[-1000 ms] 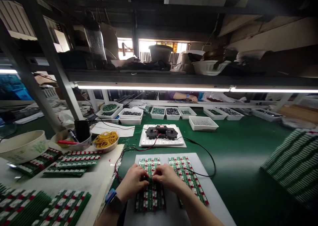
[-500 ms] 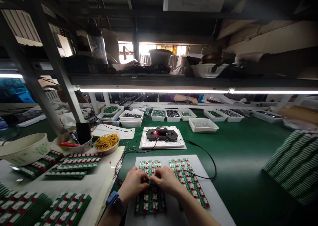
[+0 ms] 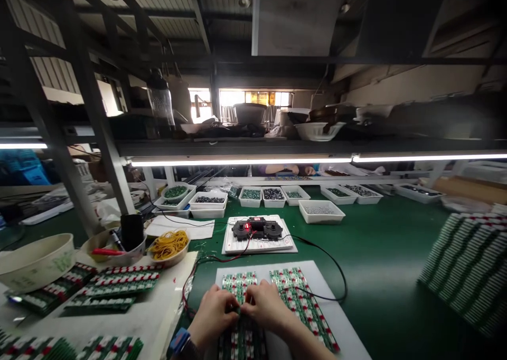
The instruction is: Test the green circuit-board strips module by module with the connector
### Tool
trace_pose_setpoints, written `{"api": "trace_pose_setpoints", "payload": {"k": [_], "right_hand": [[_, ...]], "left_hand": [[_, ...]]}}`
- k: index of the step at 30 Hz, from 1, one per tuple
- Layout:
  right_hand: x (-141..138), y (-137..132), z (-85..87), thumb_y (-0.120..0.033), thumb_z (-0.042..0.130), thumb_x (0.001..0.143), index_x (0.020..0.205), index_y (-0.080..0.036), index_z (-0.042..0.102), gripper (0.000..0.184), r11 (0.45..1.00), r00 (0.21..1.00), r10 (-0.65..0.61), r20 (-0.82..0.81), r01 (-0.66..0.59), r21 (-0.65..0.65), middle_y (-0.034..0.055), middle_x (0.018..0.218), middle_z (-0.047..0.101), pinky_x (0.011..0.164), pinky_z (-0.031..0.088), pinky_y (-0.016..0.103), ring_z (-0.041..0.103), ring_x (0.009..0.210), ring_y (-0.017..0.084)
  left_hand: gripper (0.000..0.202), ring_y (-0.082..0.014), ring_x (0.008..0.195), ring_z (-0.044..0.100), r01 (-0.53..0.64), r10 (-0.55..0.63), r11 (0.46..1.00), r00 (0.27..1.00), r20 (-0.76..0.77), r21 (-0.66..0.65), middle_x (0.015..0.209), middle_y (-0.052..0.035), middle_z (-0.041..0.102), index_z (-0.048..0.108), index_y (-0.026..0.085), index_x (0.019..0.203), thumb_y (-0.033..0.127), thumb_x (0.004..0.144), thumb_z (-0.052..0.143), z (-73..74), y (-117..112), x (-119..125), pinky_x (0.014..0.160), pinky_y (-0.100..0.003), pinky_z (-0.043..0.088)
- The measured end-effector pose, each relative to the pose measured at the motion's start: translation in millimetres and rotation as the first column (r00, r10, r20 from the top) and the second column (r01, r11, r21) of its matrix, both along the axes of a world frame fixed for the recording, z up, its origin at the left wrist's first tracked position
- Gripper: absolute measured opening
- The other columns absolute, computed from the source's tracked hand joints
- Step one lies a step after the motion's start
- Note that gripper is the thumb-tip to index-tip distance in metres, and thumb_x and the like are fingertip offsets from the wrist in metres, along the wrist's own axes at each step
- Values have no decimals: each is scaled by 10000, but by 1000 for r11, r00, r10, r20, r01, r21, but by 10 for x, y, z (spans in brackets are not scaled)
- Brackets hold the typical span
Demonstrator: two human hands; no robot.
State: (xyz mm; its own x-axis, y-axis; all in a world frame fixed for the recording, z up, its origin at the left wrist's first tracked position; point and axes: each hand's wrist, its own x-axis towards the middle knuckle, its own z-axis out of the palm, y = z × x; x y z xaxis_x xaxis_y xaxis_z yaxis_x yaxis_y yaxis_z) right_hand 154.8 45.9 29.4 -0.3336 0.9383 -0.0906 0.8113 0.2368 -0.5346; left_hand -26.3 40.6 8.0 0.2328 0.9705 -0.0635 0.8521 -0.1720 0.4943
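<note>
Left hand [image 3: 213, 313] and right hand [image 3: 266, 306] close together, fingertips meeting on green circuit boards [image 3: 237, 285]; any pinch hidden. Stacked boards [image 3: 467, 265] lie at right; their state cannot be told.

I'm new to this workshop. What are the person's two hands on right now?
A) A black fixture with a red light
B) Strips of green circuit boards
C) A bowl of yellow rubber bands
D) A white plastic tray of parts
B. The left hand and right hand are both over strips of green circuit boards lying on a white sheet.
</note>
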Motion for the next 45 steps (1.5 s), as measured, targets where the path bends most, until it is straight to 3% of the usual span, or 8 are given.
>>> {"api": "trace_pose_setpoints", "payload": {"k": [4, 12, 20, 23, 34, 40, 45], "right_hand": [[19, -33, -29, -289, 622, 789, 874, -209, 740, 165, 1000, 1000, -11, -2, 11, 7, 87, 924, 699, 889, 353, 355, 560, 1008, 270], [-6, -52, -306, -224, 615, 816, 833, -221, 732, 118, 992, 989, -93, -114, 102, 74, 49, 880, 715, 830, 336, 319, 563, 998, 247], [-10, -85, -362, -227, 617, 842, 838, -227, 730, 112, 988, 984, -104, -145, 118, 97, 39, 908, 727, 843, 318, 319, 555, 1019, 243], [-7, -98, -346, -242, 592, 867, 828, -221, 733, 147, 986, 982, -116, -150, 132, 100, 49, 891, 721, 853, 323, 320, 559, 1006, 237], [-44, -118, -219, -207, 624, 849, 807, -208, 749, 132, 980, 969, -190, -159, 197, 29, 47, 878, 715, 861, 337, 297, 566, 978, 213], [21, -151, -159, -228, 616, 878, 835, -217, 746, 137, 987, 966, -143, -213, 157, 46, 19, 882, 727, 881, 328, 287, 563, 983, 197], [70, -183, -100, -232, 633, 858, 783, -210, 742, 134, 996, 966, -87, -245, 92, 11, 14, 845, 720, 855, 348, 277, 567, 946, 198]], "left_hand": [[236, -222, 949, 564, -37, 36, 999, 999, -5, -12, 845, -9, 681, 757, 258, 862, 258, 672, 617, -25, -1, 2, 842, -285, 418], [234, -232, 964, 576, -41, 43, 999, 995, -93, 24, 883, -14, 689, 740, 245, 882, 196, 687, 620, 85, -76, 74, 865, -313, 423], [230, -249, 1017, 568, -42, 29, 985, 996, 81, 168, 964, -38, 710, 733, 225, 960, 193, 774, 602, -210, -130, -14, 920, -325, 433], [209, -261, 1031, 562, -7, -4, 986, 998, 63, 166, 965, -41, 704, 736, 235, 965, 232, 808, 599, -204, -151, -28, 944, -353, 423], [197, -260, 1020, 545, -13, 11, 987, 1000, 9, 160, 918, -43, 686, 752, 252, 969, 209, 821, 630, 44, -239, 94, 954, -388, 409], [198, -264, 1016, 538, 9, -22, 978, 998, 63, 209, 908, -42, 687, 757, 260, 962, 210, 800, 654, 84, -246, 43, 961, -405, 407], [201, -247, 979, 543, 83, -107, 981, 984, 139, 173, 871, -39, 690, 762, 247, 970, 230, 789, 677, 100, -260, -24, 910, -356, 438]]}}
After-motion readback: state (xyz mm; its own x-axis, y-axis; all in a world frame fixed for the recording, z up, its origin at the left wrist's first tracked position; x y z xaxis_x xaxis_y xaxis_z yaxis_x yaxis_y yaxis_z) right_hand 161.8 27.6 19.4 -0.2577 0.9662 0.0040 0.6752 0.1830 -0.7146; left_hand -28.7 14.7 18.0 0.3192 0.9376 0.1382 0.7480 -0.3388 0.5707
